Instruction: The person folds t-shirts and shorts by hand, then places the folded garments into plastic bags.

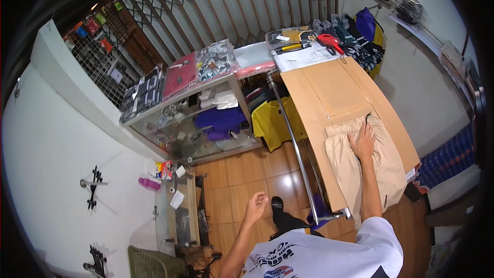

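Note:
A pair of beige shorts (389,162) with a gathered elastic waistband lies spread on a cardboard-topped table (329,90), its legs reaching over the near edge. My right hand (364,142) rests flat on the shorts just below the waistband, fingers stretched toward it. A small dark strip (367,118) shows at the waistband by those fingertips. Off to the left of the table, my left hand (257,207) hangs in the air over the floor, fingers loosely bent and nothing in it.
A metal rail (294,144) runs along the table's left side, with a yellow shirt (275,123) hanging behind it. Red-handled scissors (330,42) lie at the table's far end. A glass display case (206,118) holding folded goods stands at the left.

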### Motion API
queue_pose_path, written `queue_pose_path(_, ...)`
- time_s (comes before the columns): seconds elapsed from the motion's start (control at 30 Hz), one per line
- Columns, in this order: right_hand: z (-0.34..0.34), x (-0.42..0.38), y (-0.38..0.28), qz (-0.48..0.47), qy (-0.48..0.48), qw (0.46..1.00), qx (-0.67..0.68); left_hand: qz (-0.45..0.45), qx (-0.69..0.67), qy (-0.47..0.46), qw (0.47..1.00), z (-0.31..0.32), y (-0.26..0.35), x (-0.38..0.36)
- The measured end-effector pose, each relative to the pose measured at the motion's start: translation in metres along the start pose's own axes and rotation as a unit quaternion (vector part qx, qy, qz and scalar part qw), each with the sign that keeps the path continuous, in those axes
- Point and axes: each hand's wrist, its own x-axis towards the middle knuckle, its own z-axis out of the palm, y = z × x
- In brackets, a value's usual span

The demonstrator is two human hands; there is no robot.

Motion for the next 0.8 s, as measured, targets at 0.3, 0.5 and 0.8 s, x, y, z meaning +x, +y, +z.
queue_pose_path(0.3,0.018,0.064,-0.048,0.009,0.012,1.0,0.017,0.033,0.025,-0.112,0.993,-0.017,0.044,0.154)
queue_pose_path(0.5,0.035,0.097,-0.065,0.017,0.021,1.0,0.013,0.072,0.01,-0.15,0.986,0.009,0.095,0.222)
queue_pose_path(0.8,0.038,0.115,-0.076,0.028,0.026,0.999,0.022,0.199,0.002,-0.251,0.947,0.102,0.21,0.303)
